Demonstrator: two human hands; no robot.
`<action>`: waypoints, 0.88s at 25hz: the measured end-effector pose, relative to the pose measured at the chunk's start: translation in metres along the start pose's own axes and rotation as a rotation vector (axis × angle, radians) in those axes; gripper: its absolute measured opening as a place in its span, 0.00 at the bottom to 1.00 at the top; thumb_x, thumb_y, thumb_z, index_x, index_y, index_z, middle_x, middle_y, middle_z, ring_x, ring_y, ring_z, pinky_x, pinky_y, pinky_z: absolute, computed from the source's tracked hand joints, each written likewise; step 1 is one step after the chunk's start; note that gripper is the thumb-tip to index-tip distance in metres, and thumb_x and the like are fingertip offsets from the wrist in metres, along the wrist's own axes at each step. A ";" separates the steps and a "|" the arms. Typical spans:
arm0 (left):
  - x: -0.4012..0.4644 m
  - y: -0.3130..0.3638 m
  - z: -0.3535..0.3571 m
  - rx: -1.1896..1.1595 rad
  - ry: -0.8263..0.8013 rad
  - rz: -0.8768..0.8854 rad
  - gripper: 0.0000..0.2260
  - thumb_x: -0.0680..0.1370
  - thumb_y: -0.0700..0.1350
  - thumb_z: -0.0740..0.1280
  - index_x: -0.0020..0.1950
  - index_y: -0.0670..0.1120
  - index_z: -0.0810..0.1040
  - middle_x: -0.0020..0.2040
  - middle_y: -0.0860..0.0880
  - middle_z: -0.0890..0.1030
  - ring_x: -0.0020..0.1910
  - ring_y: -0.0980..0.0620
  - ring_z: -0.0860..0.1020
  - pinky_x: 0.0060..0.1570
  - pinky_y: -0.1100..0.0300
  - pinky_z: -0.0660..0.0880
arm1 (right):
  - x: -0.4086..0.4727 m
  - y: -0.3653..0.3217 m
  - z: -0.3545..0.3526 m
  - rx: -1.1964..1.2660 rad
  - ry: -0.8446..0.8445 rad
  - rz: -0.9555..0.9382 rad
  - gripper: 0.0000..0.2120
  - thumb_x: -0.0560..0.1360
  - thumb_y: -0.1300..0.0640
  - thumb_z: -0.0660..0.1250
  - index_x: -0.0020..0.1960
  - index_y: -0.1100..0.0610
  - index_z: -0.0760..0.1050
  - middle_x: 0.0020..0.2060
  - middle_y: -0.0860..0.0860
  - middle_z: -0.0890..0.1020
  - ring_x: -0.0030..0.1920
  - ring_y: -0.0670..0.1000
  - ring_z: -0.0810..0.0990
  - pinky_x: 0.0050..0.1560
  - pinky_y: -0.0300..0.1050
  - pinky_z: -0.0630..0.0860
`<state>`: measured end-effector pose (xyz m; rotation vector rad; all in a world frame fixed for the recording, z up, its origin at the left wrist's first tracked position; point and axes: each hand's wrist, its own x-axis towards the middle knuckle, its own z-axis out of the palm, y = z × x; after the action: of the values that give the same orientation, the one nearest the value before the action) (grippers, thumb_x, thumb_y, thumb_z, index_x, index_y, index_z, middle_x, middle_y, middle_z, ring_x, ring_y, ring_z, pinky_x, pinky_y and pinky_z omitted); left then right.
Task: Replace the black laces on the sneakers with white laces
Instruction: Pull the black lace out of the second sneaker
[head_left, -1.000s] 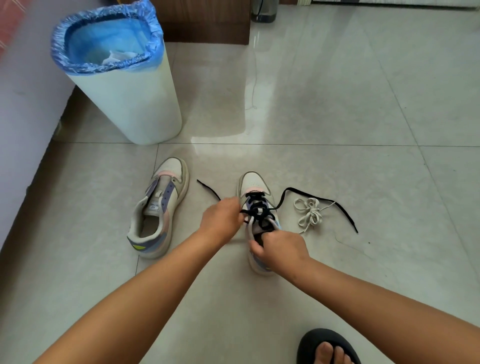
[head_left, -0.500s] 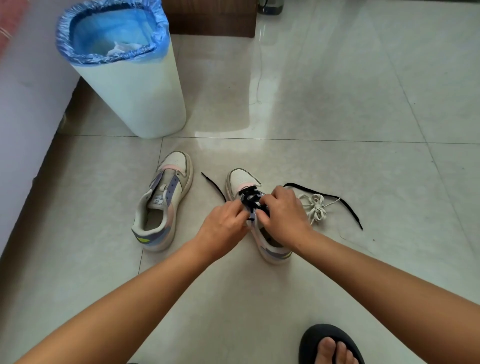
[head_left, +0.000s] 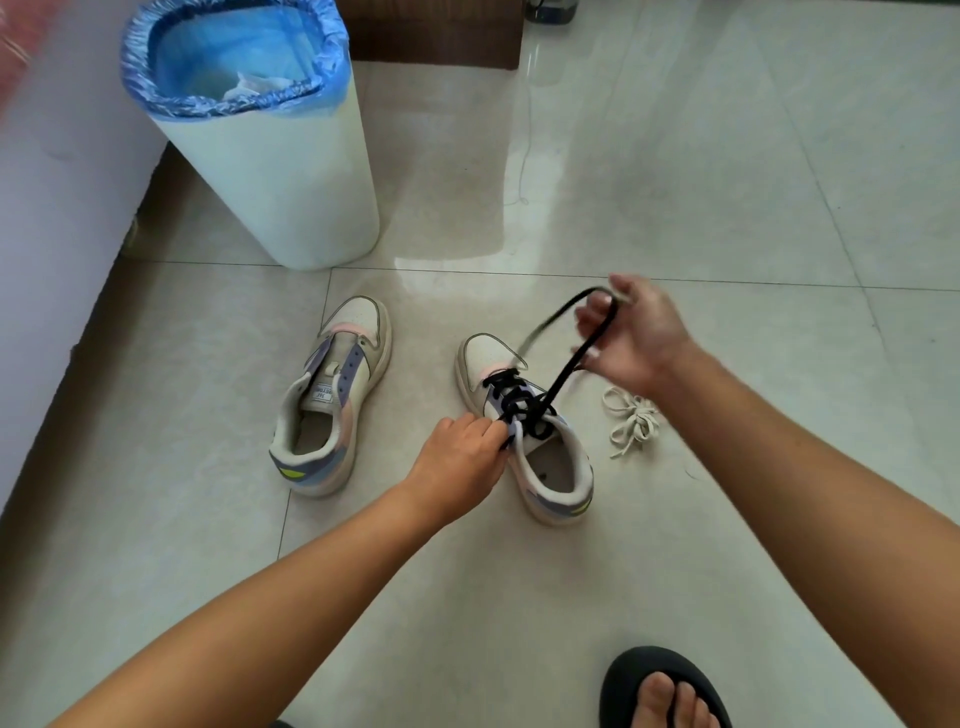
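Bare forearms without sleeves, watch or rings lead to the left hand (head_left: 457, 457) and right hand (head_left: 636, 338); one foot wears a black open-toed sandal (head_left: 628, 680).

Two shoes sit on the floor (head_left: 675, 156). The left shoe (head_left: 332, 395) has no lace. The right shoe (head_left: 524, 431) is beside it, with a lace (head_left: 519, 405) in it. A loose lace bundle (head_left: 631, 421) lies just right of that shoe. The bin (head_left: 270, 156) stands far left, behind the shoes. My foot (head_left: 670, 696) is near, on the right.
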<state>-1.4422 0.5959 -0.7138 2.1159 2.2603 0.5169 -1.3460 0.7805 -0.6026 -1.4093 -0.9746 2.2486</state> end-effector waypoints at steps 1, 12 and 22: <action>0.000 0.002 -0.001 0.008 -0.026 -0.016 0.12 0.73 0.47 0.57 0.37 0.44 0.77 0.29 0.50 0.76 0.27 0.47 0.74 0.26 0.60 0.64 | 0.001 -0.009 -0.006 -0.114 0.094 -0.055 0.17 0.78 0.48 0.55 0.34 0.53 0.72 0.35 0.48 0.75 0.42 0.48 0.73 0.46 0.48 0.66; 0.007 0.003 -0.015 0.083 -0.131 0.202 0.10 0.63 0.37 0.71 0.40 0.48 0.75 0.34 0.50 0.76 0.32 0.48 0.75 0.31 0.59 0.64 | -0.038 0.117 -0.017 -1.990 0.076 -0.493 0.17 0.81 0.46 0.52 0.57 0.58 0.71 0.50 0.55 0.82 0.51 0.58 0.80 0.38 0.45 0.65; 0.016 0.011 -0.029 0.284 -0.323 0.214 0.07 0.67 0.46 0.61 0.34 0.45 0.77 0.38 0.45 0.76 0.38 0.45 0.76 0.39 0.53 0.63 | -0.013 0.124 -0.053 -1.890 0.181 -1.105 0.14 0.69 0.51 0.55 0.29 0.56 0.71 0.18 0.49 0.73 0.17 0.52 0.73 0.20 0.36 0.62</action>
<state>-1.4393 0.6054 -0.6805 2.3739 2.0392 -0.1542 -1.2826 0.7040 -0.6946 -0.7489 -2.9047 -0.0291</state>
